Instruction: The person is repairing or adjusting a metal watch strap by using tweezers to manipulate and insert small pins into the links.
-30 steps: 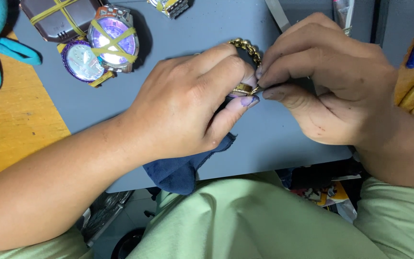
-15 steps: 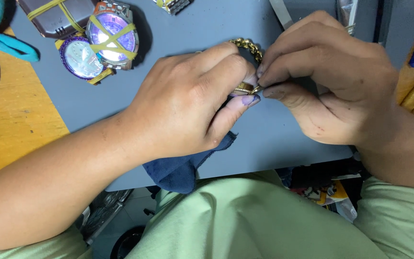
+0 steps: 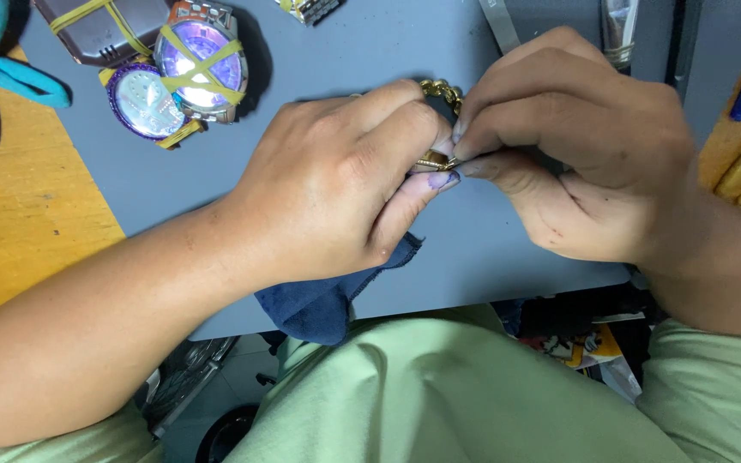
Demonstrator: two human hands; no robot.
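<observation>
Both hands, L (image 3: 336, 189) & R (image 3: 576, 146), pinched together on gold metal link watch bracelet (image 3: 439, 90) above grey table (image 3: 370, 51); prob. light, flexible, slippery—grip at links.

A single head-worn camera looks steeply down from close above the person's lap, facing the near edge of the grey table (image 3: 370, 60). Both hands fill the middle of the view; the table's far side is cut off.
</observation>
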